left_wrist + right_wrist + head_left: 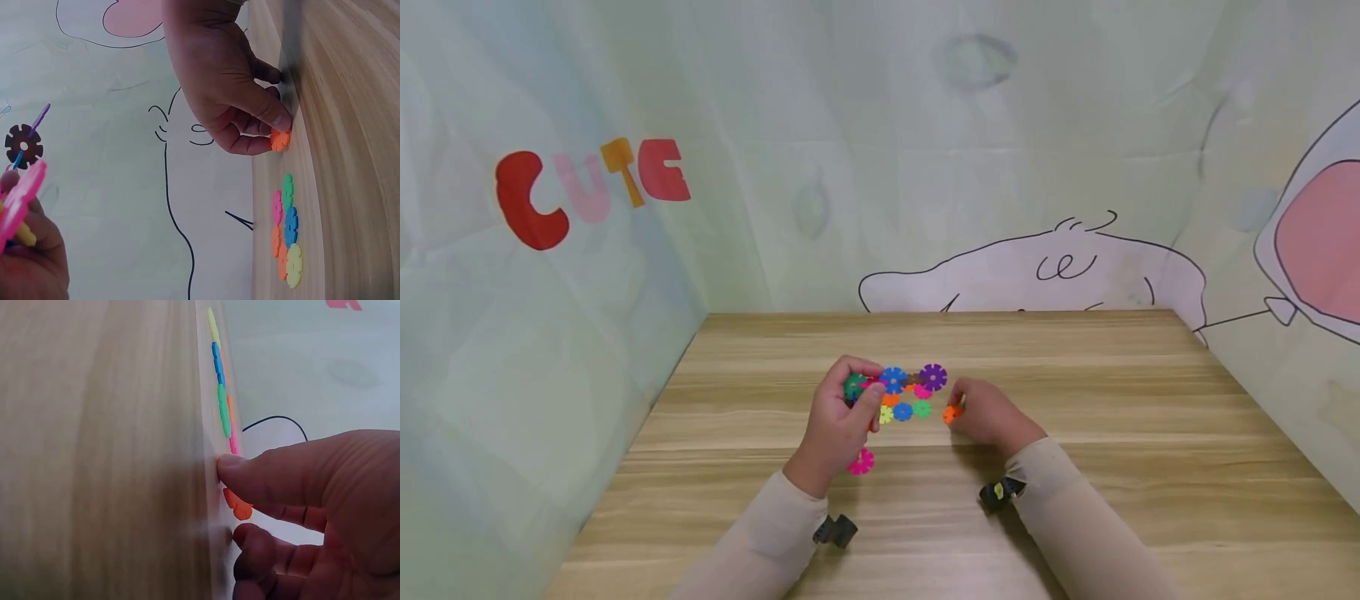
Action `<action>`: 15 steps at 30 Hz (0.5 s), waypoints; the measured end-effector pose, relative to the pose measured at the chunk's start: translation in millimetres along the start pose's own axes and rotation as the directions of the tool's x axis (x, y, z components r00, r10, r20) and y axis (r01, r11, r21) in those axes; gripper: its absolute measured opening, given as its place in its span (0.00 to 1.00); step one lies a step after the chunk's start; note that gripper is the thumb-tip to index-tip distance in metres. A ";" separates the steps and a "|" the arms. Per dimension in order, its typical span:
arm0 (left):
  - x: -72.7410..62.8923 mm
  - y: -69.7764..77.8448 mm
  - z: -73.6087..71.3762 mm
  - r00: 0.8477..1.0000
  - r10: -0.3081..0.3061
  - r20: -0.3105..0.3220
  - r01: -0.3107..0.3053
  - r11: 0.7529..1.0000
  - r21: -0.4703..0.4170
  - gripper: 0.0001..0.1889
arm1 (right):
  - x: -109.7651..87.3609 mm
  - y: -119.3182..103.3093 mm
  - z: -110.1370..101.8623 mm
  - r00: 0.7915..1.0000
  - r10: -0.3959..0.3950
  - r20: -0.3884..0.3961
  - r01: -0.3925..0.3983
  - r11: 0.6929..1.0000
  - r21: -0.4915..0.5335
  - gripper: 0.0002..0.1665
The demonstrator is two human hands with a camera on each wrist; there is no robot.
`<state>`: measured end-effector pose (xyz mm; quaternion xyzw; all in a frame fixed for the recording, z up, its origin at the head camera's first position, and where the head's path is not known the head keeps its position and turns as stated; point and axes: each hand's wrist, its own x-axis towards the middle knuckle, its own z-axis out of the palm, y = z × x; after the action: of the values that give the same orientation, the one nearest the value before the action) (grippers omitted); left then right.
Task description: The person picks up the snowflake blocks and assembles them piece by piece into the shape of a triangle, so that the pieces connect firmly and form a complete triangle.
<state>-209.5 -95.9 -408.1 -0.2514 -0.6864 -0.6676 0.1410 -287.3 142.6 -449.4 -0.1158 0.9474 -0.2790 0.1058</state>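
Observation:
My left hand holds a chain of joined notched plastic discs above the table. A blue disc, a brown disc and a purple disc extend rightward from it, and a green disc shows by the fingers. A pink disc sticks out close to the left wrist camera. Low at the tabletop, my right hand pinches an orange disc between thumb and fingers. Part of the chain is hidden behind the left hand.
Several loose discs lie flat between the hands, among them a yellow disc, a blue one and a light green one. The wood-grain table ends at a printed cloth backdrop behind and at the sides.

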 end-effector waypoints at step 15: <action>0.9 -2.3 -0.9 1.000 -0.012 -0.017 0.012 1.000 -0.002 0.08 | -11.6 -15.0 -25.2 0.999 -0.037 -0.020 0.041 0.946 0.321 0.13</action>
<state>-211.7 -96.5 -409.5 -0.2417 -0.6861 -0.6712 0.1427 -280.5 146.2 -418.8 -0.1137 0.8876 -0.4323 0.1112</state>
